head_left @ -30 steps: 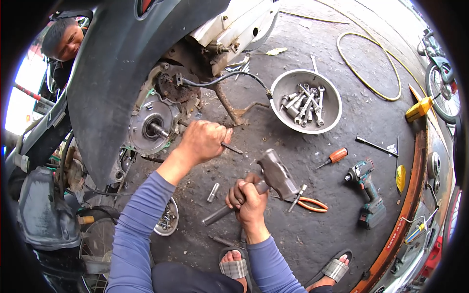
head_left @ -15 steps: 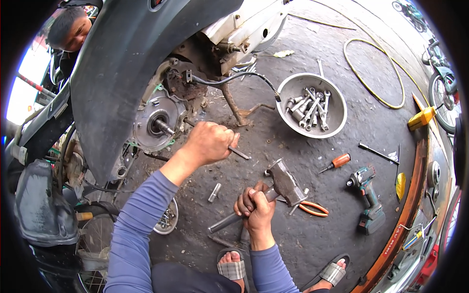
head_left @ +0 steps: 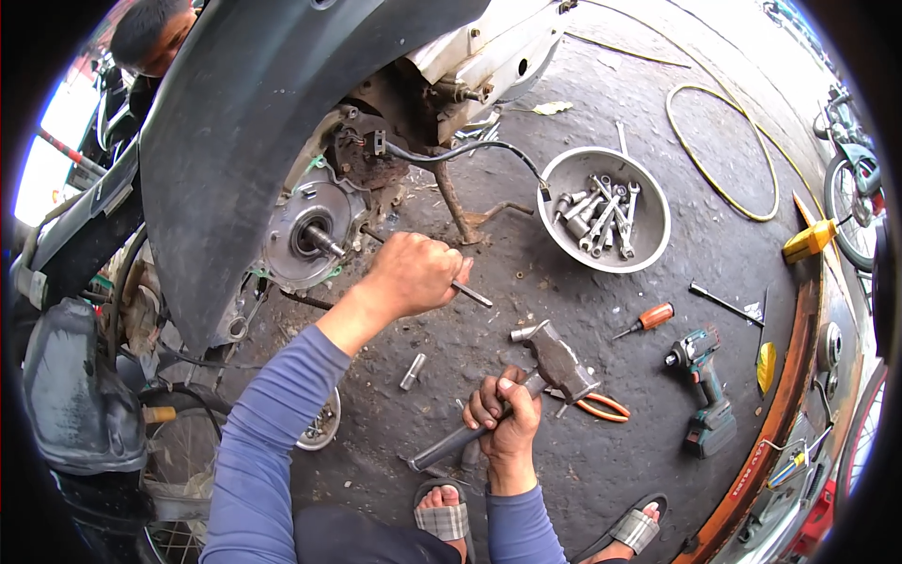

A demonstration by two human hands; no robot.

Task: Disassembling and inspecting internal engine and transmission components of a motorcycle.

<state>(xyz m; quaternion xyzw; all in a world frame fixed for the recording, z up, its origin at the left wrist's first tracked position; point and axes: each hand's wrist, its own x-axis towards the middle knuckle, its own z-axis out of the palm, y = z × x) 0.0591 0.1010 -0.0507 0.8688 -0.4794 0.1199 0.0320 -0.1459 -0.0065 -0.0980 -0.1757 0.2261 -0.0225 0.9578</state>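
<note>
- I see the left hand (head_left: 412, 274) closed around a metal rod (head_left: 476, 296), its far end by the engine (head_left: 285, 252); I can't tell if they touch.
- The right hand (head_left: 507, 416) wraps its fingers around 1 hammer (head_left: 562, 365), head near orange pliers (head_left: 609, 407).
- A bowl (head_left: 650, 195) of wrenches (head_left: 601, 224) sits beyond.

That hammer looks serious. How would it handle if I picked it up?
The hammer is probably head-heavy, since its metal head is thick and blocky. It would likely feel stiff, as its handle looks straight. That handle also looks rounded and smooth, so it might slip or twist.
</note>
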